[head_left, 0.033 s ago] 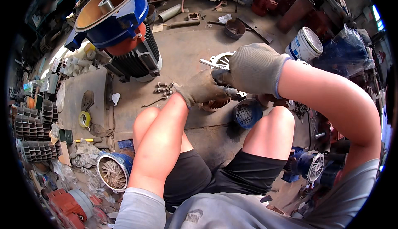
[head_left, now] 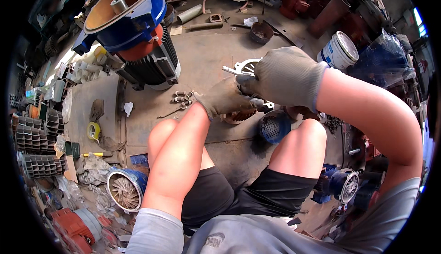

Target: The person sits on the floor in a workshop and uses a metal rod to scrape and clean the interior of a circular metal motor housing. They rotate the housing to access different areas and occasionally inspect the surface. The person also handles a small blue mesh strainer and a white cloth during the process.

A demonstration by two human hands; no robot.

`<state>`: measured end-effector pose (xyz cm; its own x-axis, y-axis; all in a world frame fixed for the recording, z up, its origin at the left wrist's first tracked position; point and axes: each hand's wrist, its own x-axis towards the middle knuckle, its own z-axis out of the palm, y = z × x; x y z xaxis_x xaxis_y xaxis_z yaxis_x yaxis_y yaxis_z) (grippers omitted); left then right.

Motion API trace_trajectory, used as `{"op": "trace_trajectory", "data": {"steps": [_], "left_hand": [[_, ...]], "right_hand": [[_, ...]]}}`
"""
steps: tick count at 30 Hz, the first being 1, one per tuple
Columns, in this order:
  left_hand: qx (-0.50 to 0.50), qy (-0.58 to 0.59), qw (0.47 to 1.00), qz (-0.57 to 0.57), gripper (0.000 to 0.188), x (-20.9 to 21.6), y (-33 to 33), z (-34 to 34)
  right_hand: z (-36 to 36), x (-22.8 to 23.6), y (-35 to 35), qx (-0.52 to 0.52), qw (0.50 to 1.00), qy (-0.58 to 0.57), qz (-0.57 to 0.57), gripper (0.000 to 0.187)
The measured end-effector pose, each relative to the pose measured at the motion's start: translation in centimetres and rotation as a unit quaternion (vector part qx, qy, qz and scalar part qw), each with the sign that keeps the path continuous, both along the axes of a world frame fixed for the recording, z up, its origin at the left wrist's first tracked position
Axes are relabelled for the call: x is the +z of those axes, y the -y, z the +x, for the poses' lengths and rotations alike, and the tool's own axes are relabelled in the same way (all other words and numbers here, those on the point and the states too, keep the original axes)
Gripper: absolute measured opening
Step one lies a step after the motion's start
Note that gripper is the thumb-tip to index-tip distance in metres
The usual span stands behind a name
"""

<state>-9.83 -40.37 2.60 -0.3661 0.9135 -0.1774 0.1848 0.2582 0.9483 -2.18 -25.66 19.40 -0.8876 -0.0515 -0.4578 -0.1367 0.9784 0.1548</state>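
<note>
Both my hands wear dirty grey-brown work gloves and meet over a motor part in front of my knees. My right hand (head_left: pixel 289 76) is closed around a slim silver metal bar (head_left: pixel 231 70), whose end sticks out to the left. Just below it, my left hand (head_left: pixel 227 98) is curled shut, its grip mostly hidden. A silver metal end (head_left: pixel 268 105) pokes out beside its fingers. Behind the hands shows a pale spoked motor end cover (head_left: pixel 250 65). Copper-coloured windings (head_left: pixel 238 116) are partly visible under the left hand.
A large blue-flanged motor (head_left: pixel 149 54) stands upright at the far left. Several bolts (head_left: pixel 183 98) lie left of my hands. A blue perforated fan cover (head_left: pixel 274 126) sits by my right knee, a white bucket (head_left: pixel 337 51) at the far right. Yellow tape (head_left: pixel 93 131) lies left.
My right hand has shifted slightly to the right. My left hand is nearly in the same place.
</note>
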Motion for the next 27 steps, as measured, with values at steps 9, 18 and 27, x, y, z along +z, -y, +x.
{"op": "trace_trajectory", "data": {"steps": [9,18,27], "left_hand": [[-0.030,0.019,0.999,0.023,0.036,-2.0,0.6,-0.6],[0.004,0.012,1.000,0.008,0.029,-3.3,-0.4,-0.1],[0.001,-0.052,0.994,0.097,0.032,-3.1,-0.9,0.0]], "right_hand": [[-0.6,-0.4,-1.4,0.280,0.958,-0.030,0.061,0.035],[1.6,0.7,-2.5,0.411,0.873,-0.249,0.077,0.051],[-0.3,-1.4,-1.4,0.061,0.994,0.022,0.088,0.042]]}}
